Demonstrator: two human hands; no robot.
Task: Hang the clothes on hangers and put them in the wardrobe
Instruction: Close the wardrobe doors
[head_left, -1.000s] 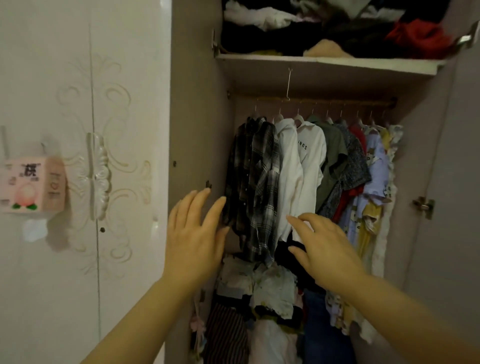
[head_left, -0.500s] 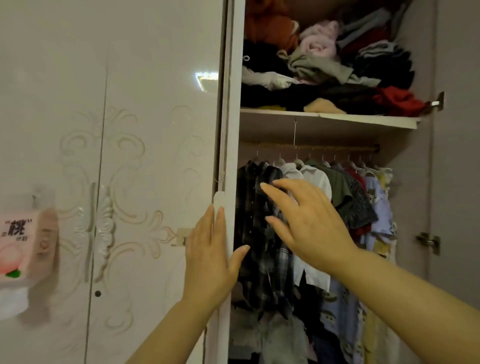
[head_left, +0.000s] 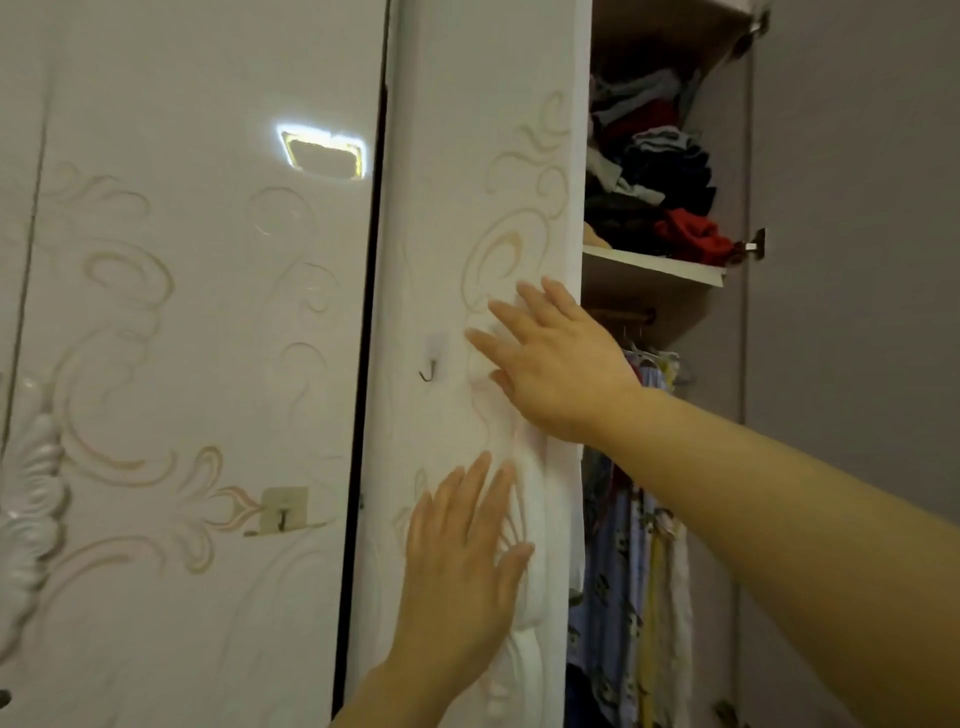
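Since a moment ago the wardrobe door (head_left: 467, 208) has swung most of the way shut. Both grips are open and flat on it, holding nothing: the left hand (head_left: 462, 561) low, the right hand (head_left: 556, 364) above. Right of them, hanging clothes (head_left: 628, 545) and a piled shelf (head_left: 654, 270) show through the gap. A hook (head_left: 428, 364) sits left of the right hand.

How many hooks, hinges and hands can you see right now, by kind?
Stick-on hooks on the doors: 2
Door hinges on the right side panel: 2
Hands flat on the door: 2, left hand, right hand
Total: 6
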